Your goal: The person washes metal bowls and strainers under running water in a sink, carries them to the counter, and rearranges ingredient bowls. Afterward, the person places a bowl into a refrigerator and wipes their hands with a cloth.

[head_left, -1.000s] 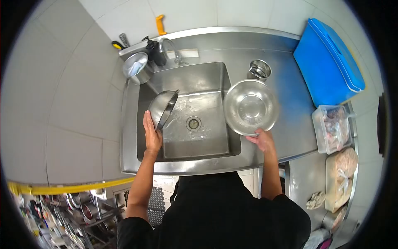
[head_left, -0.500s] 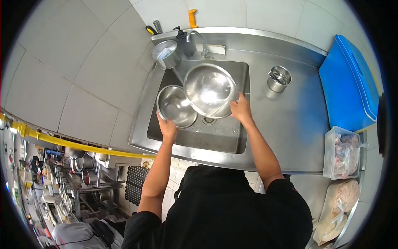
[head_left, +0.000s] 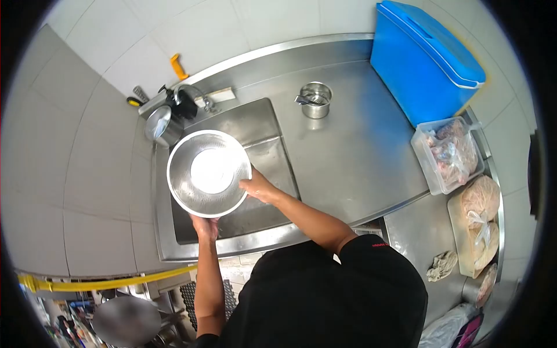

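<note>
A round steel bowl (head_left: 209,173) with a perforated-looking inner wall hangs over the left part of the sink (head_left: 264,217). My right hand (head_left: 259,185) grips its right rim, thumb on the inside. Below the bowl's lower edge, my left hand (head_left: 205,225) supports it from underneath, its fingers partly hidden. The second bowl does not show as a separate thing; whether it sits under this one, I cannot tell. Near the sink's upper left corner are the faucet (head_left: 194,95) and a steel pot (head_left: 165,125).
On the counter (head_left: 348,145) stands a steel cup (head_left: 315,100) with utensils. A blue cooler (head_left: 426,61) is at the back right, beside a plastic tub (head_left: 447,155) of bagged food. Further down lie more bagged food (head_left: 477,226) and a cloth (head_left: 442,265).
The bowl in my right hand has moved left from the counter side to over the sink's left part. The left hand's bowl has gone from sight. The view has shifted too.
</note>
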{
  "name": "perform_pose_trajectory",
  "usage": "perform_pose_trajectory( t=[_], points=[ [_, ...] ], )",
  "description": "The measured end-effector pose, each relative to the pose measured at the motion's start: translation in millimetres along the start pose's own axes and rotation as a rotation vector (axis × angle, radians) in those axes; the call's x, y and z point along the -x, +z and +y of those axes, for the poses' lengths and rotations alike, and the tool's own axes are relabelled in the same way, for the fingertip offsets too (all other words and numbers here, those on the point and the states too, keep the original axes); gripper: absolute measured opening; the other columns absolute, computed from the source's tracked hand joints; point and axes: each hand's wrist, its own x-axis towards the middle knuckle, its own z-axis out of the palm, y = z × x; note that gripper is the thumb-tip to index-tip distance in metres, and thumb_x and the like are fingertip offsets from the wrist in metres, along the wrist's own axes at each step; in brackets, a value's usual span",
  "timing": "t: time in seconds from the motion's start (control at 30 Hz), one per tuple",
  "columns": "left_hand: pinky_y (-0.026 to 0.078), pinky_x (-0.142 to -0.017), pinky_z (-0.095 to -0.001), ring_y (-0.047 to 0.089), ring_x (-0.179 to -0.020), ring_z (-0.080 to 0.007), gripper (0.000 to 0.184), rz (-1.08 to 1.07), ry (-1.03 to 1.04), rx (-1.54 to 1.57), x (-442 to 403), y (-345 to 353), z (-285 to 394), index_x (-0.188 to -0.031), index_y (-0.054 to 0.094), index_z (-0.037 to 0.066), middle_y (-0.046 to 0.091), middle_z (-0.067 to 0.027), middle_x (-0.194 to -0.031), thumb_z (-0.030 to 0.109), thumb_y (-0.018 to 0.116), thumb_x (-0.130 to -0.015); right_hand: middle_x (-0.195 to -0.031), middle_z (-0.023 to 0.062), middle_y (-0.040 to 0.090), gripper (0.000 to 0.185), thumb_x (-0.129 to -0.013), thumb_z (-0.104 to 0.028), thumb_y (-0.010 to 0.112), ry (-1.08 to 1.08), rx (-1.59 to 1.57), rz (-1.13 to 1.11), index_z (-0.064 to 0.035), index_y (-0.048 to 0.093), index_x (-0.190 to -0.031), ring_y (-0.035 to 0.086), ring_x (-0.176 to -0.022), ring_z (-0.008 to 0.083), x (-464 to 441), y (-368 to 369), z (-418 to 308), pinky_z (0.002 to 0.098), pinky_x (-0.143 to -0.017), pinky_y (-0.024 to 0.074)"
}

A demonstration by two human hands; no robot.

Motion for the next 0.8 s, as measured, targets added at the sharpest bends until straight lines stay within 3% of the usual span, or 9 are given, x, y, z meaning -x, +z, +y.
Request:
perform_pose_trajectory(
  t=[0.1, 0.17, 0.27, 0.37, 0.5, 0.57, 0.63, 0.7, 0.8],
  points=[
    [0.058, -0.063, -0.0388, 0.057, -0.104, -0.0289, 0.101, 0.024, -0.150, 0.255, 23, 54, 32, -0.138, 0.022, 0.002, 0.040, -0.0153, -0.133, 0.081, 0.027, -0.074, -0.120, 0.0185, 0.049, 0.067, -0.072, -0.004, 0.051, -0.019, 0.090, 0.062, -0.0006, 0.028, -0.135, 0.052, -0.108, 0.0287, 9, -8, -20, 0.0421, -0.076, 0.0515],
    [0.058, -0.060, -0.0378, 0.060, -0.097, -0.0299, 0.075, 0.049, -0.144, 0.103, 7, 45, 20, -0.133, 0.028, 0.000, 0.047, -0.0171, -0.125, 0.057, 0.045, -0.087, -0.119, 0.0203, 0.049, 0.068, -0.072, -0.004, 0.051, -0.036, 0.186, 0.068, -0.0006, 0.028, -0.135, 0.055, -0.105, 0.0267, 11, -15, -21, 0.0341, -0.070, 0.0537],
    [0.058, -0.056, -0.0343, 0.063, -0.088, -0.0284, 0.046, 0.062, -0.272, -0.126, -13, 24, -3, -0.127, 0.036, -0.002, 0.054, -0.0181, -0.115, 0.017, 0.054, -0.088, -0.127, 0.0152, 0.049, 0.063, -0.077, -0.011, 0.059, -0.485, 0.222, -0.005, -0.0012, 0.034, -0.134, 0.049, -0.113, 0.0222, 2, -26, -12, 0.0322, -0.094, 0.0405],
    [0.057, -0.049, -0.0337, 0.064, -0.083, -0.0273, 0.042, 0.123, -0.184, -0.055, -13, 27, 0, -0.122, 0.042, -0.003, 0.057, -0.0182, -0.107, -0.005, 0.049, -0.080, -0.126, 0.0143, 0.050, 0.067, -0.082, -0.029, 0.064, -0.257, 0.234, -0.214, -0.0023, 0.034, -0.136, 0.052, -0.107, 0.0208, 24, -50, -42, 0.0315, -0.088, 0.0452],
    [0.047, -0.077, -0.0314, 0.059, -0.090, -0.0218, 0.029, 0.289, 0.167, -0.383, -13, 17, 10, -0.112, 0.052, -0.006, 0.061, -0.0137, -0.102, 0.002, 0.054, -0.084, -0.097, 0.0097, 0.064, 0.058, -0.090, -0.053, 0.045, -0.247, 0.391, 0.346, -0.0024, 0.056, -0.115, 0.060, -0.083, 0.0171, 10, -161, -38, 0.0315, -0.066, 0.0498],
    [0.042, -0.084, -0.0286, 0.056, -0.094, -0.0159, 0.023, 0.257, 0.481, -0.720, -3, 21, 32, -0.107, 0.054, -0.008, 0.062, -0.0105, -0.101, 0.004, 0.051, -0.087, -0.096, 0.0156, 0.063, 0.053, -0.094, -0.048, 0.037, -0.436, 0.769, 0.608, -0.0018, 0.058, -0.108, 0.059, -0.089, 0.0292, 5, -218, -56, 0.0397, -0.075, 0.0459],
    [0.042, -0.088, -0.0299, 0.056, -0.099, -0.0197, 0.042, 0.314, 0.603, -0.819, 10, 30, 53, -0.129, 0.043, -0.001, 0.061, -0.0158, -0.109, -0.004, 0.045, -0.086, -0.124, 0.0168, 0.053, 0.037, -0.098, -0.024, 0.032, -0.439, 1.325, 0.760, -0.0024, 0.053, -0.120, 0.047, -0.117, 0.0337, -16, -300, -59, 0.0413, -0.098, 0.0375],
    [0.035, -0.102, -0.0343, 0.045, -0.123, -0.0301, 0.073, 0.300, 0.877, -1.156, 18, 23, 71, -0.138, 0.033, 0.006, 0.043, -0.0203, -0.134, -0.018, 0.039, -0.070, -0.125, 0.0158, 0.053, 0.040, -0.096, -0.028, 0.036, -0.222, 1.330, 0.722, -0.0049, 0.048, -0.126, 0.047, -0.119, 0.0318, -9, -291, -108, 0.0376, -0.101, 0.0349],
    [0.030, -0.108, -0.0365, 0.030, -0.132, -0.0303, 0.083, 0.308, 0.820, -1.343, 51, 30, 101, -0.141, 0.028, 0.010, 0.031, -0.0148, -0.143, -0.019, 0.042, -0.064, -0.120, 0.0161, 0.056, 0.039, -0.093, -0.017, 0.037, -0.620, 1.311, 0.469, -0.0032, 0.047, -0.129, 0.053, -0.111, 0.0277, -84, -407, -75, 0.0372, -0.094, 0.0415]
  ],
)
